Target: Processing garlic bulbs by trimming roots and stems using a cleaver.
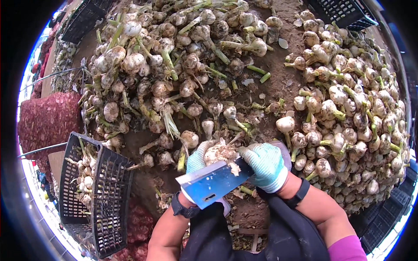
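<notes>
Both of my hands wear pale teal and white knitted gloves and meet low in the middle of the head view. My left hand [199, 157] is closed around a garlic bulb [220, 153] with papery skin peeling off it. In my right hand [265, 163] is a wide-bladed cleaver [215, 182], its handle mostly hidden by the glove. The blade lies just below the bulb, its upper edge close to the loose skin, and partly covers my left hand. Whether the edge touches the bulb I cannot tell.
Ahead and left lies a heap of dirty garlic with stems [161, 65]. A pile of short-stemmed garlic bulbs [348, 108] spreads along the right. A black plastic crate [111, 195] holding garlic tilts at the left, near a full red mesh sack [48, 126]. Another black crate [342, 13] stands far right.
</notes>
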